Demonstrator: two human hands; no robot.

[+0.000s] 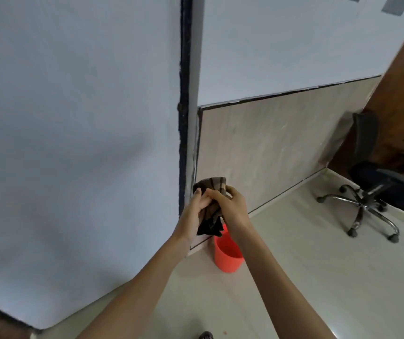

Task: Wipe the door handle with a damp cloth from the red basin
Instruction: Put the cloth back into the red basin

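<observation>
- Two hands are gripping one brown checked cloth [212,206] above the floor: the left hand [193,215] is closing around its lower part, the right hand [232,206] is pinching its upper fold.
- One red basin [226,256] is standing on the pale floor [293,253], directly below the cloth.
- One black office chair [377,182] is standing well apart, to the right.
- One white door [74,143] is filling the left side.

Left hand [192,212]: closed on the cloth's left side, thumb up.
Right hand [230,204]: fingers curled over the cloth from the right.
Cloth [212,209]: dark brown, checked, bunched between both hands, its lower end hanging above the basin.
Red basin [226,254]: on the pale floor [306,253], just beside the wall base.
Office chair [377,189]: black, wheeled, well apart at right.
White panel [74,143]: fills the left side.
</observation>
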